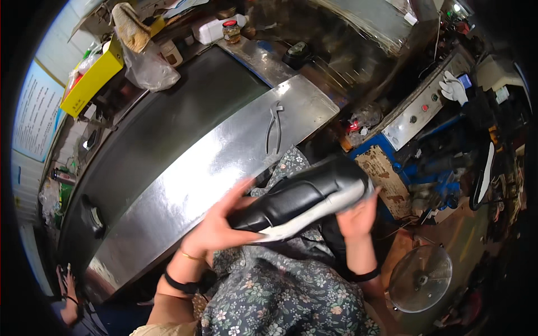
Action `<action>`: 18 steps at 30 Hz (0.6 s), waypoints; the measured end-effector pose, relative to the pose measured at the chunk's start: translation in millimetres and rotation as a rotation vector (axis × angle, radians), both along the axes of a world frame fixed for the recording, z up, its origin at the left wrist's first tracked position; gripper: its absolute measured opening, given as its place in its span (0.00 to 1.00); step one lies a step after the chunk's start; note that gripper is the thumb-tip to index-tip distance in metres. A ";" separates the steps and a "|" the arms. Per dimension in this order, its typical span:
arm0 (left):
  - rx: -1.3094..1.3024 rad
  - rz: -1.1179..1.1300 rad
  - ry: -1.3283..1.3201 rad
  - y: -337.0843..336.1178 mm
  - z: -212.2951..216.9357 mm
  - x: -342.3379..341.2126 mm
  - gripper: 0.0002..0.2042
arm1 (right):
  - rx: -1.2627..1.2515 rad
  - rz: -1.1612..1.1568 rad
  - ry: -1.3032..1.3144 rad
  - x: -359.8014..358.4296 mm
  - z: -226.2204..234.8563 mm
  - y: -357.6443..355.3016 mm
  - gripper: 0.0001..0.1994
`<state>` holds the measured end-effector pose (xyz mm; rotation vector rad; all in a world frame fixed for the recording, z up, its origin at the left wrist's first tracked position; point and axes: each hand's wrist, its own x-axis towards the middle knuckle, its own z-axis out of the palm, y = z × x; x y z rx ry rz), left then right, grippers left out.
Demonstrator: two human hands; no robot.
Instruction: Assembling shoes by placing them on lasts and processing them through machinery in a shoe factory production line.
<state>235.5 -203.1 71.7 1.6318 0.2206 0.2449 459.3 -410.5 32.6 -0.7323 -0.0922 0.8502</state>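
A black shoe (302, 193) with a white strip along its sole edge is held over my floral apron, in front of the metal ledge. My left hand (221, 224) grips its left end, thumb along the white strip and fingers over the top. At the other end my right hand (358, 215) is wrapped against the white edge, slightly blurred. Lying on the shiny metal ledge (162, 193) beyond the shoe is a pair of pliers (273, 131), touched by neither hand.
Behind the ledge runs a dark belt (162, 106), with another black shoe (92, 217) at its left end. Another person's hand (68, 285) shows at lower left. A machine with a button panel (423, 109) stands right, above a round fan (420, 278). A yellow box (95, 78) sits upper left.
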 end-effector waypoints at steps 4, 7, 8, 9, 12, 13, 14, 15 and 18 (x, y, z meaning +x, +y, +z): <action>-1.205 0.106 -0.603 9.6 -44.7 -19.0 0.34 | 0.034 0.389 -0.290 5.6 -18.5 -29.5 0.34; -1.486 0.309 -0.354 -30.2 -80.3 10.9 0.30 | -0.462 0.329 -0.028 -47.8 -63.9 -49.6 0.20; -1.626 0.405 -0.228 -23.1 -100.2 9.9 0.32 | -0.765 0.289 -0.283 -60.6 -99.9 -60.9 0.20; -1.518 0.440 -0.091 -26.4 -84.7 30.4 0.32 | -0.770 0.315 -0.244 -59.7 -129.2 -66.5 0.21; -1.382 0.249 0.000 -18.3 -77.0 65.7 0.34 | -1.028 0.335 -0.812 -56.5 -86.0 -68.6 0.21; -1.379 0.188 -0.003 -16.6 -78.6 76.5 0.35 | -1.085 0.314 -1.223 -46.1 -70.7 -65.5 0.19; -1.366 0.090 -0.050 -21.7 -79.5 84.3 0.31 | -1.120 0.282 -1.639 -36.3 -56.1 -62.8 0.17; -1.347 0.125 0.002 -34.4 -93.4 87.0 0.28 | -1.079 0.066 -1.773 -31.7 -35.8 -53.2 0.14; -1.250 0.165 0.111 -63.0 -114.2 102.0 0.19 | -0.774 0.120 -1.066 -23.6 -21.1 -34.9 0.16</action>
